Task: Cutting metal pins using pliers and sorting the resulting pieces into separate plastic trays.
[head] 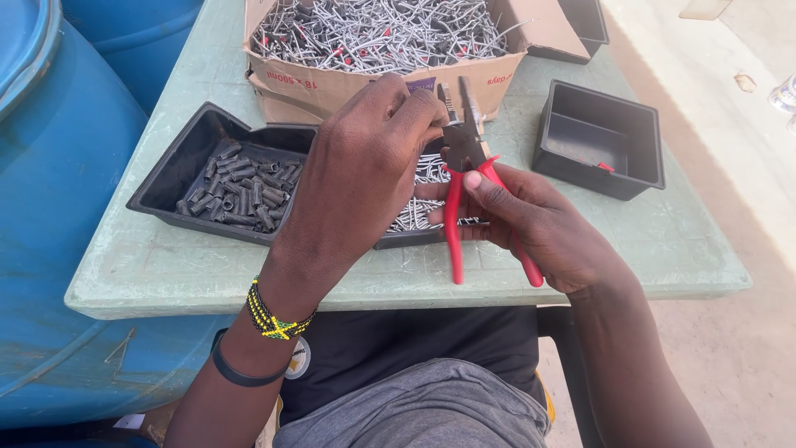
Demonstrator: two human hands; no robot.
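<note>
Overflowing cardboard box (pixel 332 87) of nails (pixel 373 33)

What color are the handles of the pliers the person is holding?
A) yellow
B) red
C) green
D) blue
B: the right hand grips pliers whose two handles are bright red, while the left hand pinches something small at their tip.

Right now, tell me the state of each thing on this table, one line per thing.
Pliers: held in right hand, handles spread.
Left hand: fingertips pinched at the pliers' nose.
Cardboard box: open, full of metal pieces.
Long black tray: holds dark sleeves and metal pins.
Square black tray: nearly empty, one red bit inside.
</note>
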